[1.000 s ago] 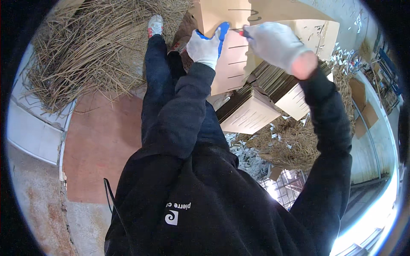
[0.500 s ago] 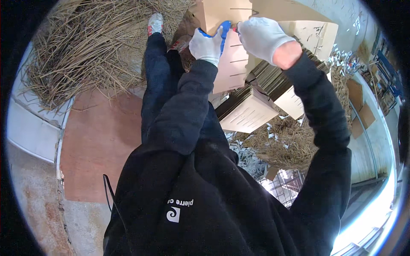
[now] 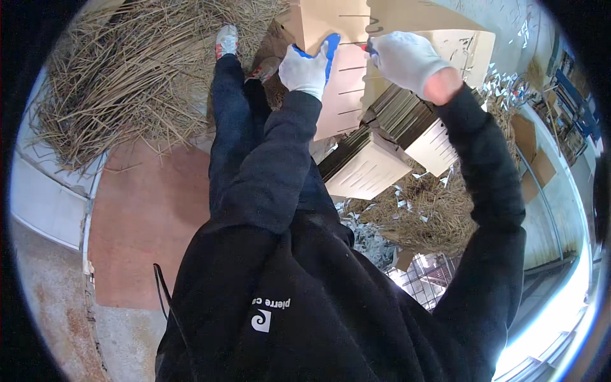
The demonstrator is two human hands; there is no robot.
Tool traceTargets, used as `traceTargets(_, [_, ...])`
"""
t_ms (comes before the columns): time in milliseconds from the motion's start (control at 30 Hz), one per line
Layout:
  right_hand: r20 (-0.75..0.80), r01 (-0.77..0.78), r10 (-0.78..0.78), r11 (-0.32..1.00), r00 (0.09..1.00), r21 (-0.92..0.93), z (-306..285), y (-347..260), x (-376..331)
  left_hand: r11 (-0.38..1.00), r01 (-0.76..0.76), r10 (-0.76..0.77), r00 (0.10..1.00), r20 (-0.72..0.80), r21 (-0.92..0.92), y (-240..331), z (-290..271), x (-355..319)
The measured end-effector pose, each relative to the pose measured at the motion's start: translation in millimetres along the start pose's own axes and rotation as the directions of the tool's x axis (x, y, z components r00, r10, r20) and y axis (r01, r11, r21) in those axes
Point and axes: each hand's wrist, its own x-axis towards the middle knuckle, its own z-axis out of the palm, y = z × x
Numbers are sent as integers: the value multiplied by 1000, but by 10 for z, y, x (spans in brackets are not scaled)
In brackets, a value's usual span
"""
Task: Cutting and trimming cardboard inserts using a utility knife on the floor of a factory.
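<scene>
- Left hand (image 3: 304, 69), blue-and-white glove: thumb and fingers spread, touching tan slotted cardboard (image 3: 334, 19), which lies between and beyond them.
- Right hand (image 3: 407, 60), white-gloved: fingers curled around small red-tipped object (image 3: 365, 47), protruding leftward.

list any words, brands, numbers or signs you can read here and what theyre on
White lettering on the black sweatshirt: upside down, partly cut off; wording not copied here.
White squarish emblem with a dark swirl, just below it in the picture: a logo, not named.
Dark curved marks on the tan cardboard: too unclear to read.
</scene>
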Motion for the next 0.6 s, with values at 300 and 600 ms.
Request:
traceTargets(300, [-1, -26, 26, 998, 1000, 51, 79, 148, 11, 1000, -19, 19, 1000, -2, -16, -11, -6, -16])
traceTargets(600, [-35, -113, 118, 986, 992, 122, 433, 615, -287, 998, 1, 1, 999, 36, -69, -35, -8, -58])
